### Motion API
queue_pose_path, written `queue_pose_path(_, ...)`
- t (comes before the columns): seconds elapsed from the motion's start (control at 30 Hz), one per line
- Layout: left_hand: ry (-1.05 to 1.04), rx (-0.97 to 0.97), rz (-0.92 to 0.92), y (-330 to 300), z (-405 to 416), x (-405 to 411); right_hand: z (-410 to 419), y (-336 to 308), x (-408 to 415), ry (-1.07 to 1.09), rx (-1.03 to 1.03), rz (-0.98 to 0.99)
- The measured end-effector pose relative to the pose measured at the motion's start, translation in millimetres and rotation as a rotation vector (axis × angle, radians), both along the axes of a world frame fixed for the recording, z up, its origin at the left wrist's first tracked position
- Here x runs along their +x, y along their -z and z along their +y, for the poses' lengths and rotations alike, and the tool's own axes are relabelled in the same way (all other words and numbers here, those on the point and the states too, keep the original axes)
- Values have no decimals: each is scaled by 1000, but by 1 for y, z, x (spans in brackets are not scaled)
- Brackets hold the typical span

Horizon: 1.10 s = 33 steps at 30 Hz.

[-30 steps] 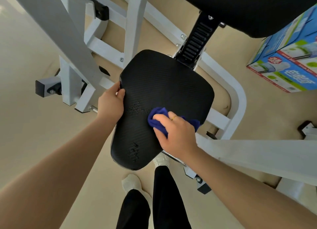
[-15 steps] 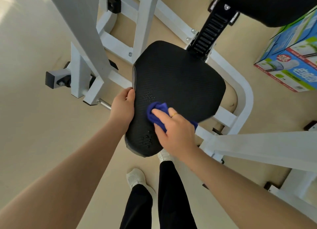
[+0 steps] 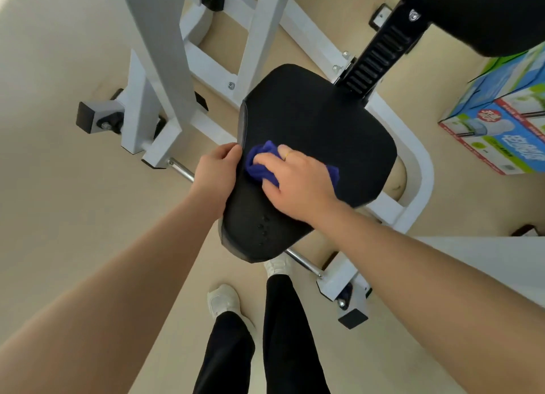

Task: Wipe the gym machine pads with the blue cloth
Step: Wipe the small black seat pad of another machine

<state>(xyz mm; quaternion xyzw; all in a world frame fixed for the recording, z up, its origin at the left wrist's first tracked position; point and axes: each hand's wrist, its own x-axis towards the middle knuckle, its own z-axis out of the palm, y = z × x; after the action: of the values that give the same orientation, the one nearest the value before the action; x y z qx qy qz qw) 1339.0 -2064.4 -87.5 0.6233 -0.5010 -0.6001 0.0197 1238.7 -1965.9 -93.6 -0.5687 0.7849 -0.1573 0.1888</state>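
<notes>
- The white machine frame stands on the beige floor at the left, with a chrome bar running under the seat; the frame carries the pads, so the seat sits at a height reachable from above
- The left hand grips the left edge of the black seat pad, fingers curled over the rim; I judge this is a brace, keeping the pad from shifting under the rubbing
- The blue cloth lies bunched on the left half of the seat pad, just beside the left hand, its far end showing past the other side of the hand that covers it
- The right hand lies on top of the cloth with its fingers curled round the wad, pressing it down on the pad; bunching gives a firm lump to push with
- A second black pad, the backrest, hangs at the upper right, untouched now, probably next in line
- Blue and green cardboard boxes sit on the floor at the far right, well apart from the work
</notes>
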Motion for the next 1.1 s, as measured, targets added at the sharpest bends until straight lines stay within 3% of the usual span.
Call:
queue_pose_path(0.03,-52,62,30,0,-1,1,-11,7,-15,16,54,35)
queue_pose_path(0.17,-245,349,149,2,1,10,-53,29,-46,461,190,51)
queue_pose_path(0.23,-290,373,215,8,-3,15,-60,23,-32,384,191,59)
queue_pose_path(0.43,-510,413,378,10,-8,19,-39,-8,22,-240,2,-92)
queue_pose_path(0.5,-459,416,410,9,-10,22,-60,0,2,-198,54,-73)
queue_pose_path(0.63,-490,404,422,10,-8,25,-96,16,-26,177,83,-65)
queue_pose_path(0.73,-599,409,441,11,0,25,-78,3,17,-92,79,1)
queue_pose_path(0.83,-723,436,360,7,2,33,-44,-22,42,-322,68,-160)
queue_pose_path(0.9,-720,437,394,7,4,42,-45,-20,23,-304,126,-235)
queue_pose_path(1.03,-581,358,376,9,9,46,-64,2,-13,47,123,-85)
queue_pose_path(1.1,-526,318,347,7,12,42,-60,2,-4,51,96,-56)
